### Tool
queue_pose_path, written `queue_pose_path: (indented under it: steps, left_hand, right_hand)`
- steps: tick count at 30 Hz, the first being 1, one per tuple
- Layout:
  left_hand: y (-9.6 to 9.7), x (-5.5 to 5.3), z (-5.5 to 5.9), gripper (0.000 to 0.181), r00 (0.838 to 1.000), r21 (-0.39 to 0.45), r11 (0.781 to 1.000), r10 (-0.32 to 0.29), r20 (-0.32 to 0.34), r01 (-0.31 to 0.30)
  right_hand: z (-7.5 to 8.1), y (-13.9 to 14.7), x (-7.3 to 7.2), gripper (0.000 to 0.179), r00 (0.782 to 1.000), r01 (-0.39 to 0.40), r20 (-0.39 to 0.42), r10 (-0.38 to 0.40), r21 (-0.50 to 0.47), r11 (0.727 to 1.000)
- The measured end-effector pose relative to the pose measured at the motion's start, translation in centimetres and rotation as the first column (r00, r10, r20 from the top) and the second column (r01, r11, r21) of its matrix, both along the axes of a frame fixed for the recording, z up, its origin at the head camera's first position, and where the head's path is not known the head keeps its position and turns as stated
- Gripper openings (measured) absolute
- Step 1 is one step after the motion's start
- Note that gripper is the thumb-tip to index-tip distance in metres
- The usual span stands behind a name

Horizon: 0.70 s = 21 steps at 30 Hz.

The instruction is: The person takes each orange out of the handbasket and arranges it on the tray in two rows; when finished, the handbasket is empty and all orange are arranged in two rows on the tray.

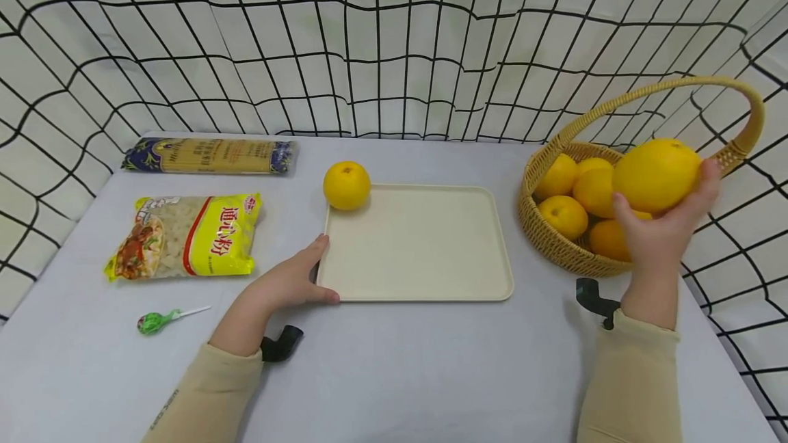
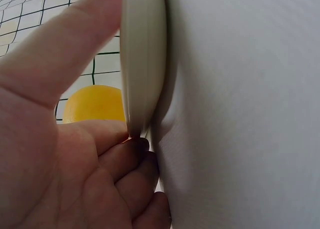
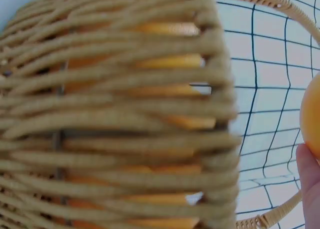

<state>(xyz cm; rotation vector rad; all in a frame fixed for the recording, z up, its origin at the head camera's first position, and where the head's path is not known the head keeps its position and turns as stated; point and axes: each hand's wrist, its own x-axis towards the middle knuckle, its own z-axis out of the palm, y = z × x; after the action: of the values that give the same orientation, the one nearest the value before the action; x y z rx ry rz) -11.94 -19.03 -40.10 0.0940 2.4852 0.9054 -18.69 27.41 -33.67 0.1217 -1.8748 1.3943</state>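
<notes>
My right hand (image 1: pixel 667 224) grips a yellow-skinned orange (image 1: pixel 655 173) above the right side of a wicker basket (image 1: pixel 569 262), inside its arched handle. Several more oranges (image 1: pixel 563 217) fill the basket. In the right wrist view the basket's woven side (image 3: pixel 120 109) takes up most of the picture, and the held orange (image 3: pixel 312 114) shows at the right edge. My left hand (image 1: pixel 289 282) holds a cream tray (image 1: pixel 412 245) by its left side, the thumb at the near corner. Another orange (image 1: pixel 347 185) sits at the tray's far left corner.
A bag of dry noodles (image 1: pixel 185 236) and a long packet (image 1: pixel 209 156) lie on the left of the white table (image 1: pixel 431 374). Nearer is a green-wrapped lollipop (image 1: pixel 156 322). Black wire mesh (image 1: pixel 394 74) surrounds the table's back and sides.
</notes>
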Motion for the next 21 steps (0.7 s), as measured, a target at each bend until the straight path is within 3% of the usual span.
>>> queue_pose_path:
  steps: [4,10,15,21]
  left_hand:
    - [-0.1,0.0,-0.1,0.111,1.0,0.0,1.0,-0.003,-0.005,0.003]
    - [-0.1,-0.2,-0.2,0.111,1.0,-0.003,1.0,-0.006,-0.005,0.006]
    - [-0.2,-0.2,-0.3,0.111,1.0,-0.002,1.0,-0.015,-0.017,0.015]
    - [-0.2,-0.1,-0.3,0.112,1.0,0.002,1.0,-0.009,-0.01,0.009]
  right_hand:
    - [0.2,-0.9,0.0,0.075,0.997,-0.036,-0.065,0.038,0.043,0.998]
    - [0.7,-2.2,0.4,0.072,0.995,-0.063,-0.065,0.07,0.105,0.992]
    - [0.1,-2.6,0.0,0.074,0.994,-0.091,-0.05,0.101,0.179,0.98]
    - [-0.4,-3.4,-0.5,0.071,0.98,-0.127,-0.117,0.161,0.255,0.958]
